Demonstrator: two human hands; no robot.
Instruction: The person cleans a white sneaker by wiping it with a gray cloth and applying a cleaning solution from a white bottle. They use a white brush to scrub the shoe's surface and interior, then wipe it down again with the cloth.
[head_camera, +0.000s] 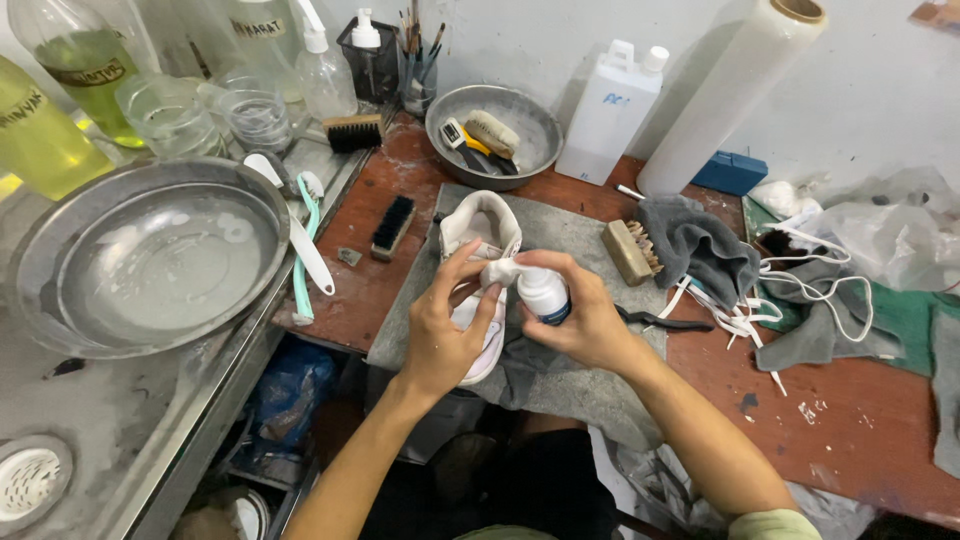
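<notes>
Right hand (585, 320): its fingers are clenching around a small white bottle (543, 292), tipping it sideways so the nozzle end is pointing toward the left hand.
Left hand (445, 335): its fingers are pinching a small white cloth wad (497, 272) right at the bottle's mouth, seemingly so that the wad is catching whatever is coming out.
White sneaker (482, 240): it is lying heel-away on a grey mat (560, 230), directly beneath both hands, partly hidden by them; sitting there is keeping it within easy reach.
Surface (850, 400): a worn red-brown top is carrying the mat, with loose white laces (800, 290) and grey rags (700, 240) lying to the right, apparently pulled aside from the shoe.
Brushes: a black-bristled brush (393, 225) is resting just left of the mat, a wooden one (630, 250) at its right edge, both lying near the shoe.
Basins: a large steel basin (150, 260) is sitting on the metal counter at far left; a smaller bowl (495, 120) at the back is holding more brushes.
Back wall: a white jug (610, 110) and a roll of clear film (730, 90) are standing well apart from the hands.
</notes>
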